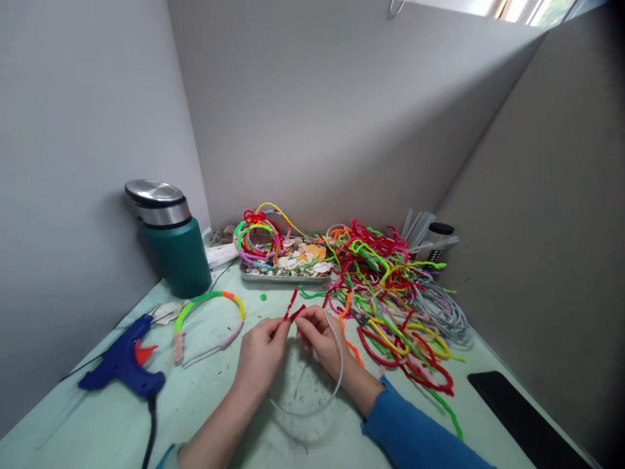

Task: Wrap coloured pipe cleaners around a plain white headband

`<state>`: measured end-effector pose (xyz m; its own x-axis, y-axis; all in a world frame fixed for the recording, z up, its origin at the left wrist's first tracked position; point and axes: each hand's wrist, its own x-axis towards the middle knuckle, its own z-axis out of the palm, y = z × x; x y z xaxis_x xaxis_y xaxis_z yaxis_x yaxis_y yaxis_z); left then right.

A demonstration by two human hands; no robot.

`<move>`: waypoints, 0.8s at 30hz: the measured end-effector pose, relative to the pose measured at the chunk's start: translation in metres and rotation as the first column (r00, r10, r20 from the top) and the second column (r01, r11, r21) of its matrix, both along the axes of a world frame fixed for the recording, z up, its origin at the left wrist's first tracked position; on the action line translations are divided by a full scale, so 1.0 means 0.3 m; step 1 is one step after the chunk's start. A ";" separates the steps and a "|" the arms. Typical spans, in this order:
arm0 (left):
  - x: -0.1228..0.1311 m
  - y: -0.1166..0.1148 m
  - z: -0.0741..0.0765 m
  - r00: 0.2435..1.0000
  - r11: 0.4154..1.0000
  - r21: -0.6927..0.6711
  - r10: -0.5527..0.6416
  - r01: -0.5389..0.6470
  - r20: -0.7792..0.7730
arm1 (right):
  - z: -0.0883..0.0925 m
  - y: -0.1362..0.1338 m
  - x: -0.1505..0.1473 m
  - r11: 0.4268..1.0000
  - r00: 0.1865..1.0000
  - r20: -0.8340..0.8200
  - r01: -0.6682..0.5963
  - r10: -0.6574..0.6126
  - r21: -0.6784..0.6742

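Observation:
Close together over the middle of the table, my left hand (263, 348) and my right hand (323, 339) both have their fingers pinched. Between the fingertips is a dark red pipe cleaner (297, 313), one end of it sticking up. A thin grey hoop (336, 384) curves out from my right fingers, over the wrist and down behind my left forearm; how its ends meet the fingers is hidden. Left of my hands lies a headband (209, 294) wrapped in green, orange, yellow, purple and pink, with part of its grey core bare.
A blue glue gun (124, 358) and a teal bottle (178, 257) stand to the left. Behind is a metal tray (288, 279) of small pieces with wrapped hoops on it. Tangled pipe cleaners (371, 260), scissors (390, 339), grey hoops (446, 312) and a black phone-like slab (522, 417) are right.

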<state>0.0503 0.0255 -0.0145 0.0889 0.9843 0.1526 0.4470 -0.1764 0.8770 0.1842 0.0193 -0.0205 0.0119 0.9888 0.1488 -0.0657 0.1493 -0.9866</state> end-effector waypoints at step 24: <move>0.035 -0.016 0.048 0.896 0.762 -0.514 -0.193 0.394 0.400 | -0.030 0.036 0.042 0.949 0.920 -0.340 -0.265 0.196 -0.170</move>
<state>0.0608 0.0208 -0.0001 0.4356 0.8275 -0.3543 0.1511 0.3207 0.9350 0.1969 0.0301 -0.0295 -0.2082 0.9775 -0.0344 -0.3851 -0.1143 -0.9158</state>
